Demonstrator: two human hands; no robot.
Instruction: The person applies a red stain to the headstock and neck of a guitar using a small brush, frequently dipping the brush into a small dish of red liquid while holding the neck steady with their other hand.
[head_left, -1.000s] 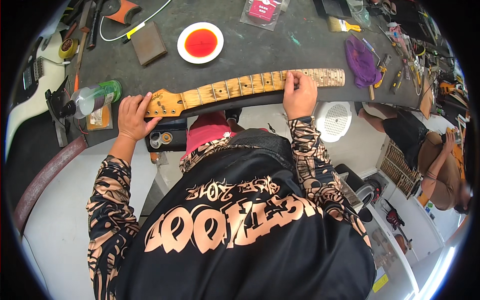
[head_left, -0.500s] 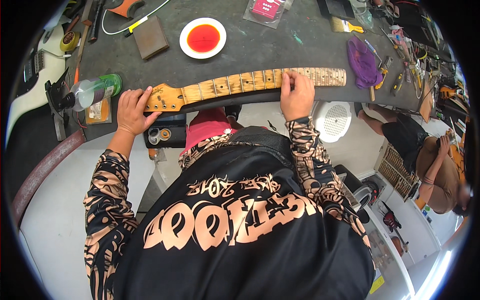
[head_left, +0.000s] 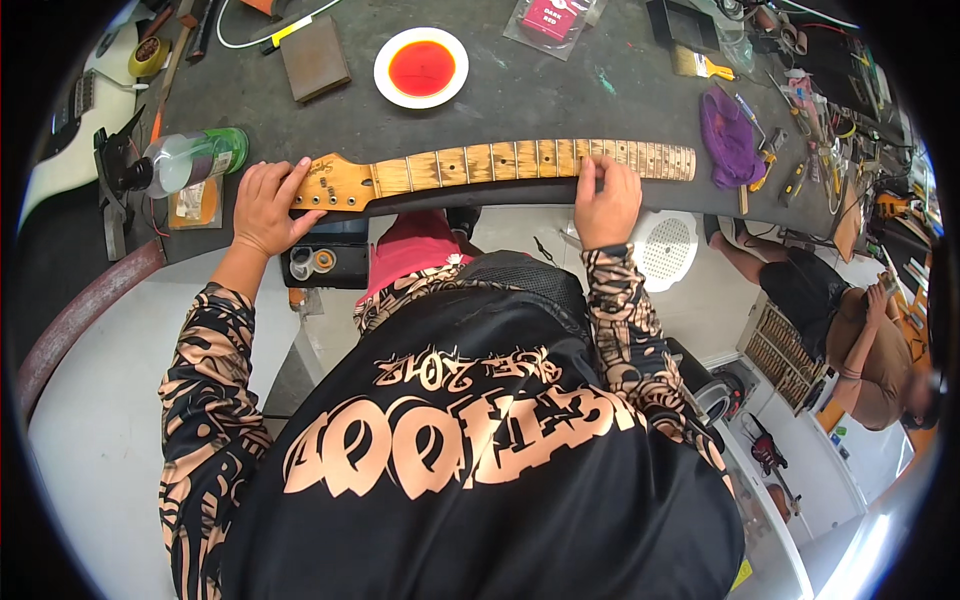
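A guitar neck [head_left: 470,167] lies lengthwise along the near edge of the dark workbench, fretboard up, its wood streaked with dark grain. My left hand [head_left: 268,207] grips the headstock at the left end, thumb on the near side and fingers over the far side. Toward the other end, my right hand [head_left: 608,203] is closed on the neck, fingertips on the fretboard and thumb beside them. Beyond the neck stands a white dish [head_left: 437,98] of orange-red liquid. A green-and-clear bottle [head_left: 203,160] lies on its side near my left hand.
A brown block [head_left: 314,60] sits left of the dish. At right are a purple cloth [head_left: 730,135], a paintbrush [head_left: 703,64] and scattered hand tools. A white guitar body [head_left: 65,130] rests far left. Another person [head_left: 850,300] is at the right, beside a white perforated stool [head_left: 667,250].
The view has shifted slightly, so the dish and bench things sit a little further right. My right hand has slid slightly right along the neck; my left hand stays at the headstock.
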